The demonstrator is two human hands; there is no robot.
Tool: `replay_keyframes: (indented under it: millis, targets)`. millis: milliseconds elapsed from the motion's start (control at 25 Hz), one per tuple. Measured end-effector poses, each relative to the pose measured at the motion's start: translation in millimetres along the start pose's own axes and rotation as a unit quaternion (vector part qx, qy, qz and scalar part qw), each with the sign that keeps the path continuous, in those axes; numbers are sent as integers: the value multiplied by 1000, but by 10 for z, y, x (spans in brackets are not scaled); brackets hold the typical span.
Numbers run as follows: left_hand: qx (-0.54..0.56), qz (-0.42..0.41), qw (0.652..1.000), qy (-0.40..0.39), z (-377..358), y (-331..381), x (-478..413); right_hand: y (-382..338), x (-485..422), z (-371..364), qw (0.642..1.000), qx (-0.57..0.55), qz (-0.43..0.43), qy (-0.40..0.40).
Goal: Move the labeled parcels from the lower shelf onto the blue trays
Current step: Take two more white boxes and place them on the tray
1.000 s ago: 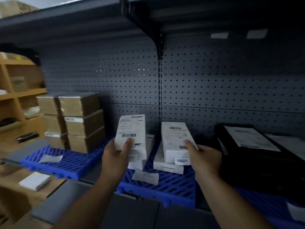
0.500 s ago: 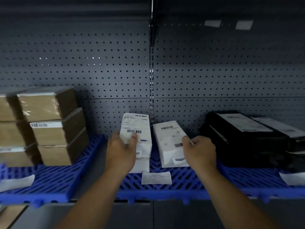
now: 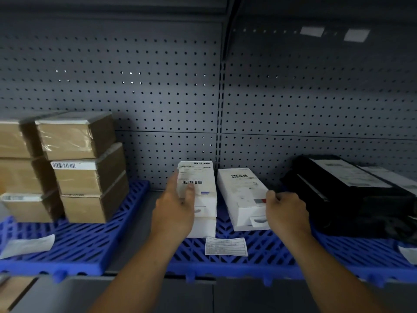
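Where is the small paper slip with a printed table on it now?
The paper slip lies flat on the middle blue tray, near its front edge, between the two forearms and just in front of the white parcels.

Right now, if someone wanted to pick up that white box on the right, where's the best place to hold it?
Probably across its long sides near the front end, coming from the front. The right white box lies flat and lengthwise on the blue tray, its short end facing out. The right hand already touches its right edge; the left side faces an open gap.
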State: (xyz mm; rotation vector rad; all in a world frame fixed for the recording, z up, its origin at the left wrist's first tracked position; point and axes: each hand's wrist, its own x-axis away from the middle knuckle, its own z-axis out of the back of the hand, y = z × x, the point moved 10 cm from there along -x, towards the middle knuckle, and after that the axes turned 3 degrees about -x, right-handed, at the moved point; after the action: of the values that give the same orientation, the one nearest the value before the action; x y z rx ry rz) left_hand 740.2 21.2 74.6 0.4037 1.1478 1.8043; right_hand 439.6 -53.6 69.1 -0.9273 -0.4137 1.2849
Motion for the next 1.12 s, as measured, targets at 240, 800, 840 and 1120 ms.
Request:
replay_keyframes:
  millis: [240,800,840,1120]
  targets:
    - [10,-23,1000,-10,-2,4,5,-39,-46,75,1000,7,7,20]
    - [-46,-174,981,76,-39,132,418,-233,462,-191,994,-15,110,-25]
    - [-41,-174,981,80,-45,139,421,-237,473,-173,993,-16,113,-7]
    - [7,-200,975,94,-9,177,456,-211,531,-170,990,-40,115,70]
